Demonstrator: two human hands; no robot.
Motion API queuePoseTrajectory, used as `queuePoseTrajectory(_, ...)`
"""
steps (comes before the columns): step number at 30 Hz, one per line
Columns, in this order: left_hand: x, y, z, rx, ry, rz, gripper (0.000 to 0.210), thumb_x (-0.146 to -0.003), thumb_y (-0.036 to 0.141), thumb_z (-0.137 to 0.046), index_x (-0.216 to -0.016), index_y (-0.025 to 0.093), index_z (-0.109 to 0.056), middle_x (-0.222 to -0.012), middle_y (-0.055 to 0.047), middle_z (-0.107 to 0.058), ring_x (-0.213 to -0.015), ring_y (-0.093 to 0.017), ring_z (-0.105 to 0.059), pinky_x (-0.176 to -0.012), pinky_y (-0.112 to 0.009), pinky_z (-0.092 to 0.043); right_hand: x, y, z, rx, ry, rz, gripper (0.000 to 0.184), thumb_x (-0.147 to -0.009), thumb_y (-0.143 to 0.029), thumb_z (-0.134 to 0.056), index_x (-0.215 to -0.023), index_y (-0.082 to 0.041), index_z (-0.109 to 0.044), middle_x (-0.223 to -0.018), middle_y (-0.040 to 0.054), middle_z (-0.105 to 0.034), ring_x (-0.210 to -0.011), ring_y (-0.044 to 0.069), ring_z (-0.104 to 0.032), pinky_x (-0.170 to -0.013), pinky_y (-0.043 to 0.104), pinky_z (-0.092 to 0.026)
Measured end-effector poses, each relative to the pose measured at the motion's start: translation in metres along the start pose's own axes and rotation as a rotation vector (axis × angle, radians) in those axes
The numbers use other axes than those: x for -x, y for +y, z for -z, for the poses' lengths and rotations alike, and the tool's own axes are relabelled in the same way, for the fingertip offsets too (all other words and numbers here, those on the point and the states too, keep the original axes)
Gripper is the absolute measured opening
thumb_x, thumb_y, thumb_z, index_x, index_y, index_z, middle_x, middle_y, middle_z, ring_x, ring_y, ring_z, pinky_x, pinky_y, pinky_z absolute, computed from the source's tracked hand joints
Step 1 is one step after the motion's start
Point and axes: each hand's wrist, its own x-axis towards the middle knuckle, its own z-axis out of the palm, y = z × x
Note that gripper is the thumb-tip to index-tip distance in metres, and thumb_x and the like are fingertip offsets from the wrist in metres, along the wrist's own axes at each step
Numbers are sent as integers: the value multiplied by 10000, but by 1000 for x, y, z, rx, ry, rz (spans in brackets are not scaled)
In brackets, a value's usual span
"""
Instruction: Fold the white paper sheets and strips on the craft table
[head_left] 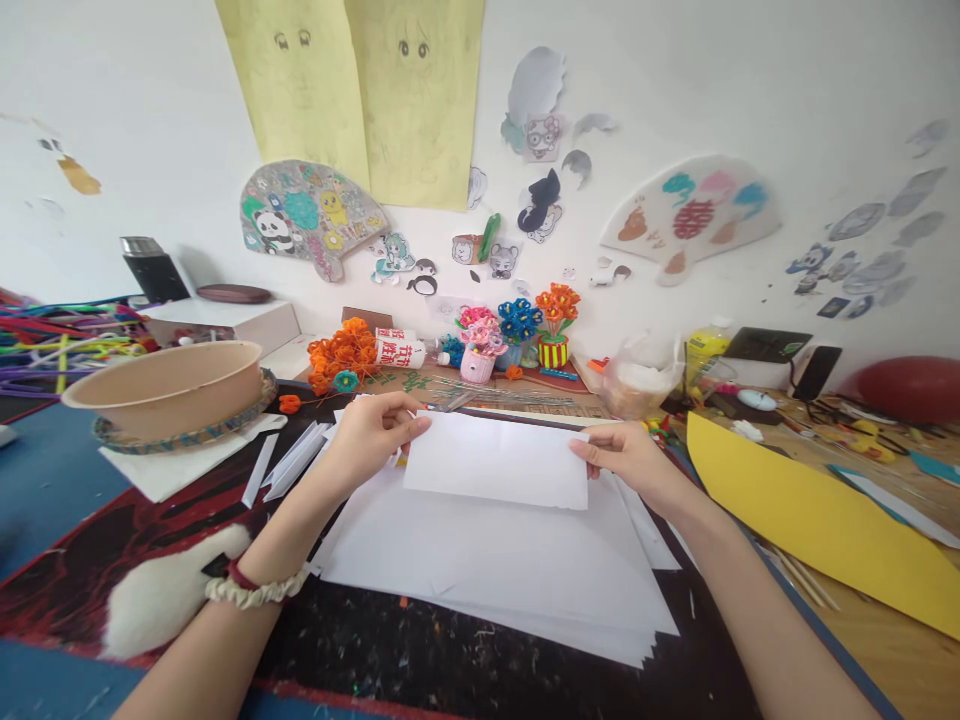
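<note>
A white rectangular sheet of paper (495, 460) is held up between my two hands, above a stack of larger white paper (487, 560). My left hand (382, 430) pinches its upper left corner between thumb and fingers. At the upper right corner my right hand (619, 455) grips it the same way. Narrow folded white paper strips (296, 460) lie just left of my left wrist, which wears a cream scrunchie (255, 590). The stack rests on a dark mat (465, 640) dotted with small scraps.
At left stands a beige basin (161, 390), with a white fluffy piece (161, 595) nearer me. Orange pipe-cleaner flowers (345, 355) and small flower pots (480, 362) line the back by the wall. Yellow card (817, 520) and thin wooden sticks (802, 575) lie at right.
</note>
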Motion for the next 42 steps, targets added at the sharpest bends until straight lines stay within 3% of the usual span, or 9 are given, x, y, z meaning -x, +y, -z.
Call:
queuePoseTrajectory(10,0,0,0,-74,-112,24,234,-719,409,-653,-722,182,-593,-520,34,-562,-489,-137,-557,-484,-230,-405,-2,7,3,78,-35,9,446,-712,-579,-681,-572,-162,-611,-549,11,-582,-525,140,-523,-517,268,-426)
queuePoseTrajectory(15,1,-1,-3,-337,-46,-115,194,-726,355,-647,-846,202,-641,-728,-3,-647,-632,-154,-574,-575,-250,-423,-3,7,2,84,-29,3,455,-694,-592,-687,-559,-165,-603,-536,6,-577,-520,143,-528,-515,271,-428)
queuePoseTrajectory(21,2,2,-7,-402,-110,-245,238,-774,316,-636,-996,230,-630,-938,-22,-646,-724,-161,-565,-680,-283,-459,-2,6,2,89,-27,-10,455,-696,-594,-683,-560,-169,-598,-539,7,-571,-524,146,-523,-519,273,-429)
queuePoseTrajectory(27,6,5,-16,-559,-179,-424,394,-773,285,-692,-1147,232,-582,-1184,-79,-581,-1100,-270,-524,-927,-415,-418,-2,7,1,74,-21,-12,443,-698,-572,-694,-552,-165,-594,-532,2,-560,-516,140,-514,-515,268,-419)
queuePoseTrajectory(33,6,2,-22,-716,-205,-417,398,-794,271,-679,-1169,208,-561,-1192,-90,-599,-1129,-298,-514,-909,-440,-402,-2,7,0,59,-34,-12,417,-713,-542,-699,-565,-162,-611,-543,6,-566,-522,135,-507,-513,265,-419)
queuePoseTrajectory(42,5,-1,-20,-817,-148,-462,286,-844,293,-635,-1107,201,-571,-1111,-75,-634,-1066,-277,-542,-865,-410,-386,-2,7,1,89,-28,-16,438,-705,-575,-689,-582,-158,-630,-556,15,-583,-531,138,-518,-516,264,-428)
